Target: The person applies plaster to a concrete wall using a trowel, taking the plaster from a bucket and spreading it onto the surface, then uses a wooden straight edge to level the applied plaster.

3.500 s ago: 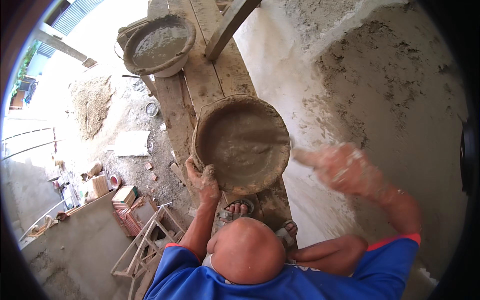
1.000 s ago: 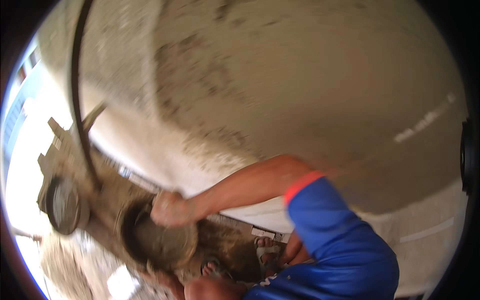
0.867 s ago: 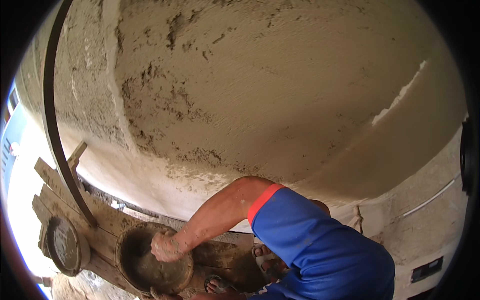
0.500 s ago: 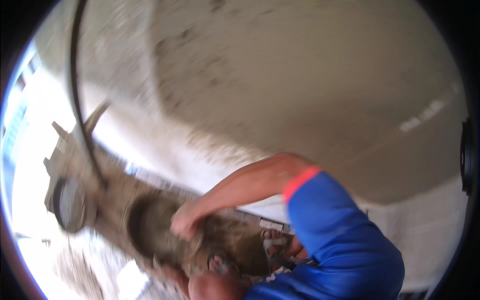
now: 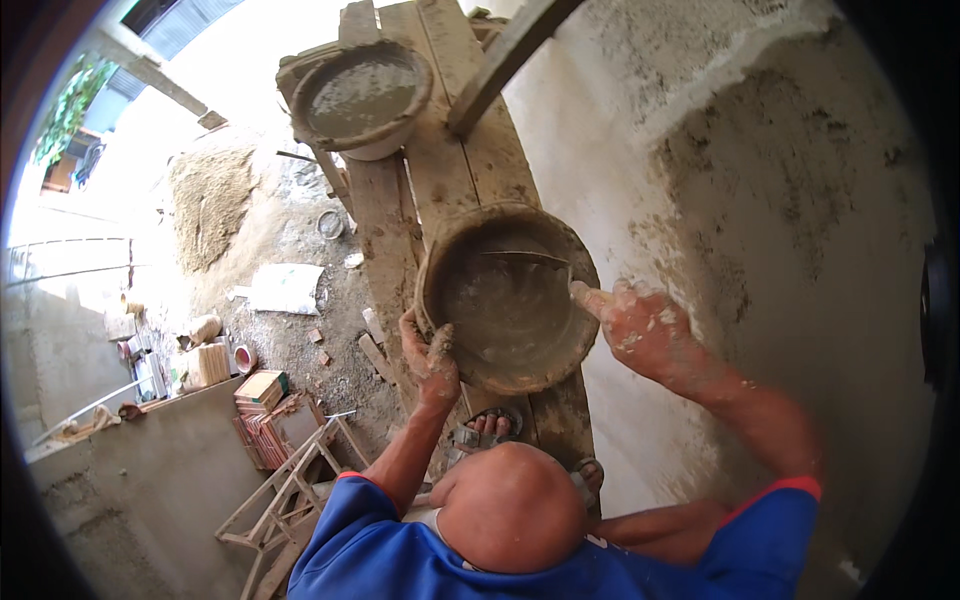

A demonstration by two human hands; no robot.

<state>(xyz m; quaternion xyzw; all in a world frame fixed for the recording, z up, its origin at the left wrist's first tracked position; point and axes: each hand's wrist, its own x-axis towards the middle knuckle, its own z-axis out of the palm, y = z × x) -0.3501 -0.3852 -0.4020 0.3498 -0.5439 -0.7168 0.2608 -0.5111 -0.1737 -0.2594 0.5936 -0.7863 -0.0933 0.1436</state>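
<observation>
A round basin [image 5: 520, 384] of wet grey mortar [image 5: 500, 325] stands on wooden planks in front of me. My left hand [image 5: 432, 362] grips its near-left rim, the thumb over the edge and mortar on the fingers. At the right side, my mortar-smeared right hand [image 5: 648, 328] is closed round the handle of a trowel [image 5: 525, 258]. The trowel's blade reaches leftward into the basin, edge up, partly sunk in the mortar. My bent knee [image 5: 515, 510] is just below the basin.
The plank platform [image 5: 440, 180] bears a second mortar basin [image 5: 382, 150] at its far end. A slanting wooden post [image 5: 510, 65] rises beside it. A partly plastered wall [image 5: 800, 230] runs along the right. Below left lie a sand heap [image 5: 210, 205], a white sack [image 5: 287, 288] and stacked tiles [image 5: 280, 430].
The view has swung from the wall onto the basin and steadied. My right hand, blurred over the basin before, is now at its right rim with the trowel. My left hand shows clearly now.
</observation>
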